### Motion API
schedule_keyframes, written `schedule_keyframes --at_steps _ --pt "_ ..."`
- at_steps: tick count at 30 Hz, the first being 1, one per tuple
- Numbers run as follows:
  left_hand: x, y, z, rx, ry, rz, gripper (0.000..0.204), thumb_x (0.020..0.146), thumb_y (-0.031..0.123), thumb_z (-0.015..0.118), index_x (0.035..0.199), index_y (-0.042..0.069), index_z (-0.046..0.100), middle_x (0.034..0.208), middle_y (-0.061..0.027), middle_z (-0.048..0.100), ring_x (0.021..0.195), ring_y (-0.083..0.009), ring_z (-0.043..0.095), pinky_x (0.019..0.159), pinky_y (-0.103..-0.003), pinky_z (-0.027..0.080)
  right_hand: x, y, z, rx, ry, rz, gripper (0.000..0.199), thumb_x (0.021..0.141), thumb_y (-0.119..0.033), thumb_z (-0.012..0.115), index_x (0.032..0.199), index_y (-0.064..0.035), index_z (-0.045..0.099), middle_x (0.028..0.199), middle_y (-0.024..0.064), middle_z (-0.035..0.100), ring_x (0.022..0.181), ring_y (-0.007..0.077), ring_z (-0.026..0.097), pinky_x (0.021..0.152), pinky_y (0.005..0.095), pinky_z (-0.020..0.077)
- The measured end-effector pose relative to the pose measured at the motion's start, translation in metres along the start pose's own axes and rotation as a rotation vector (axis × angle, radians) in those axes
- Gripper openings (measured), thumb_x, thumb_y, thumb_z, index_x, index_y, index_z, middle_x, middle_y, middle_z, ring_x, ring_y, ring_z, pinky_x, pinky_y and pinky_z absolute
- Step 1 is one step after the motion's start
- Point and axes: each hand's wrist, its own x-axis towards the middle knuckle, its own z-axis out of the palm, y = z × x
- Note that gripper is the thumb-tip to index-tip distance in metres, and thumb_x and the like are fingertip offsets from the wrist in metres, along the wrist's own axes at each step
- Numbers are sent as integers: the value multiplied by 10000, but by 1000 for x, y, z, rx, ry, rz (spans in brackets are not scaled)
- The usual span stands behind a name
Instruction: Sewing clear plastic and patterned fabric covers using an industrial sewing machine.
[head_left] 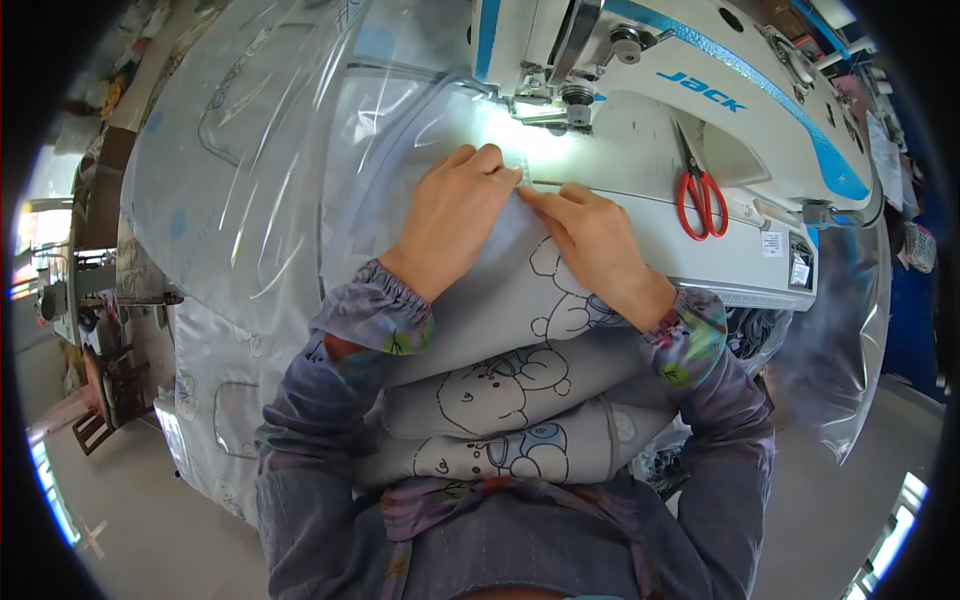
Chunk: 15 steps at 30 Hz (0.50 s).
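Observation:
Pale grey fabric printed with cartoon bears (490, 395) lies in folds across my lap and runs up onto the sewing machine bed. My left hand (458, 215) has its fingers curled in and pressed on the fabric edge, just below the lit needle area. Close beside it on the right, my right hand (590, 235) pinches the same edge between thumb and fingers. The fingertips of both hands nearly meet. A white and blue sewing machine (700, 90) stands over the work, its presser foot (555, 125) a little beyond my hands; glare hides the needle tip.
Red-handled scissors (702, 205) lie on the machine bed to the right. Clear plastic sheeting over pale fabric (250, 180) covers the left side. More clear plastic (835, 340) hangs off the right side. A wooden chair (105, 395) stands on the floor at far left.

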Motion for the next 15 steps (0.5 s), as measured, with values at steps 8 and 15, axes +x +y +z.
schedule_keyframes --at_steps 8,15 --pt "27 -16 12 50 -48 -41 281 844 34 627 1090 87 751 1045 -58 671 1042 -266 652 928 -399 544 26 14 5 -98 -12 5 290 976 -142 628 1246 -164 731 896 114 654 735 365 685 649 484 568" --pt "-78 3 -19 308 356 -238 459 835 153 750 1290 111 701 1320 -102 628 1331 -297 563 1190 -640 289 33 10 5 -126 17 31 303 1007 -154 606 1289 -174 715 875 108 634 719 358 669 639 475 549"
